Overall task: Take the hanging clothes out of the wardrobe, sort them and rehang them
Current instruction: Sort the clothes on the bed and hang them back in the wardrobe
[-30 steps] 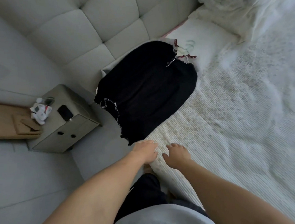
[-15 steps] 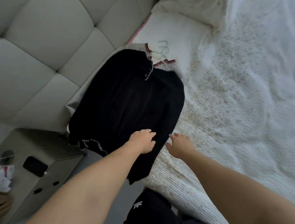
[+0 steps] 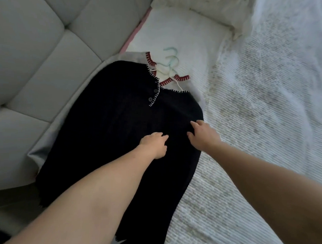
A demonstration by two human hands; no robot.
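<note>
black top on the bed, both hands on it

the black top [image 3: 109,135] lies flat on the bed [image 3: 258,136], spread along the bed's left edge, its hem hanging over the near side. white stitching edges its neckline, and two dark buttons sit just below the collar. under the top lies a grey garment [image 3: 46,145], showing as a strip along the top's left side and as a collar with red stitching beyond its neckline. pale hangers [image 3: 169,63], greenish and white, poke out past the neckline, their hooks lying on a white pillow [image 3: 180,34] at the head of the bed.

the left hand [image 3: 154,143] rests on the middle of the top, fingers bent down onto the cloth; whether it pinches the fabric i cannot tell. the right hand [image 3: 203,133] lies just right of it, near the top's right edge, fingers spread and loosely curved, tips touching the cloth, holding nothing that shows.

a padded grey headboard [image 3: 33,53] stands left of the top. a crumpled white cover [image 3: 216,3] lies beyond the pillow.
</note>
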